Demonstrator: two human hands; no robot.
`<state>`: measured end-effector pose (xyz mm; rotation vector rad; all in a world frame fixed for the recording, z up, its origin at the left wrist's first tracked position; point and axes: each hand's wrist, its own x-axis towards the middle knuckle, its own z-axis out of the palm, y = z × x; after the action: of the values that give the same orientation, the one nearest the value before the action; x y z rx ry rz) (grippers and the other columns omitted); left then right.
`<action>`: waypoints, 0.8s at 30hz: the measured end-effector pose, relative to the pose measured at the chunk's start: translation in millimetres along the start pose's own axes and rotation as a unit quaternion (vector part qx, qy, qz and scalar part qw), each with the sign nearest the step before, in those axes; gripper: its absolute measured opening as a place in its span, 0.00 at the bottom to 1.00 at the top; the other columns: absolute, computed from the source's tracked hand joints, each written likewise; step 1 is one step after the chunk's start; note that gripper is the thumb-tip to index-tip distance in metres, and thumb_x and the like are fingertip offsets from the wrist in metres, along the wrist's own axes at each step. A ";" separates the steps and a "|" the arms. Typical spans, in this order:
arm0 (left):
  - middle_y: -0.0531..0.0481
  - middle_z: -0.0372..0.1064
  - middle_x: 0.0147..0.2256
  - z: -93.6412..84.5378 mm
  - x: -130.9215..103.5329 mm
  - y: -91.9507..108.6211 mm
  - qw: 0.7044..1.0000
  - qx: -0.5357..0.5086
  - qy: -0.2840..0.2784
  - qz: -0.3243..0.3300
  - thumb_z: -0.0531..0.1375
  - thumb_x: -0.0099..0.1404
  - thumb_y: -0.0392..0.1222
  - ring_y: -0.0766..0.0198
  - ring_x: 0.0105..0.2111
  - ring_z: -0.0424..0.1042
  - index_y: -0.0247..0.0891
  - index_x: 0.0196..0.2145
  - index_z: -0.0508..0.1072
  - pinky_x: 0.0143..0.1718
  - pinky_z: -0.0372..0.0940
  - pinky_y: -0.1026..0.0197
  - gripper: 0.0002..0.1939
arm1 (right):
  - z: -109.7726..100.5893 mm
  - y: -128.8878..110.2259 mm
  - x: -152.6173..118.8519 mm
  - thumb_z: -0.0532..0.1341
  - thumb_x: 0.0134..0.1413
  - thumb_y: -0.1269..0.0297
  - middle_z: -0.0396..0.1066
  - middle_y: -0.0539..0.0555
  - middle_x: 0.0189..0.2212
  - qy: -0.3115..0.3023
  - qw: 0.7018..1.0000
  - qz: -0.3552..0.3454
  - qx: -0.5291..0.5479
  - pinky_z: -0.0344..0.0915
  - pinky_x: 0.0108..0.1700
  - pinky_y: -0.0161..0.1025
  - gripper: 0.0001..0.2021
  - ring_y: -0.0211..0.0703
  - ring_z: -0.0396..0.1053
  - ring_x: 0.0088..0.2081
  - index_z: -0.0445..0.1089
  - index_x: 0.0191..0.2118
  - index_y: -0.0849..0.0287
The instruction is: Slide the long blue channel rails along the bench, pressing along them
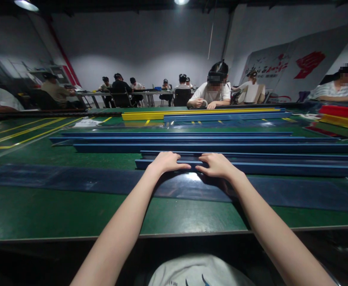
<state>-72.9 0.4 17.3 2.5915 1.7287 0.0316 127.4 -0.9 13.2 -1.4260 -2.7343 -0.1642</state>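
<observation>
A long blue channel strip (269,167) lies across the green table in front of me. Near its left end, my left hand (166,162) grips it, thumb along the near wall and fingers over into the channel. My right hand (217,165) holds the same strip a short way to the right, its thumb pointing towards the left one. The fingertips of both hands are partly hidden behind the near wall. Closer to me, a flat, glossy clear sheet (283,190) lies beneath my wrists and runs nearly the table's full width.
Beyond are more blue channel strips (108,148), then a yellow strip (144,116) beside another blue one. Red (340,110) and yellow trays (340,121) stand at the right. A co-worker (212,89) sits across the table (174,222); several people sit farther back.
</observation>
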 end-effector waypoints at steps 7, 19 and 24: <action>0.43 0.72 0.33 -3.7 1.0 -4.2 1.000 -0.017 0.003 -0.017 0.37 0.54 0.71 0.52 0.37 0.70 0.39 0.32 0.73 0.34 0.60 0.60 0.38 | 0.6 1.2 1.0 0.49 0.53 0.51 0.70 0.56 0.37 -0.003 1.000 -0.003 -0.002 0.52 0.31 0.34 0.19 0.43 0.67 0.37 0.70 0.37 0.59; 0.44 0.73 0.31 -5.6 0.0 -23.8 0.997 -0.028 0.020 -0.069 0.41 0.60 0.61 0.55 0.35 0.71 0.39 0.32 0.75 0.34 0.60 0.62 0.29 | 2.1 1.6 0.7 0.48 0.53 0.50 0.70 0.56 0.37 -0.001 1.000 -0.001 -0.005 0.53 0.32 0.34 0.20 0.43 0.67 0.37 0.70 0.37 0.59; 0.42 0.72 0.37 -3.3 2.2 -28.7 0.990 -0.087 -0.030 -0.108 0.42 0.59 0.61 0.54 0.38 0.70 0.39 0.39 0.74 0.36 0.61 0.61 0.30 | 3.0 2.5 0.9 0.48 0.54 0.50 0.71 0.56 0.37 -0.002 1.000 -0.001 -0.004 0.53 0.31 0.34 0.20 0.43 0.67 0.37 0.70 0.36 0.59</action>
<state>-98.6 13.4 19.6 2.2509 1.8830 0.0946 128.9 1.6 10.5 -1.4265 -2.7415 -0.1719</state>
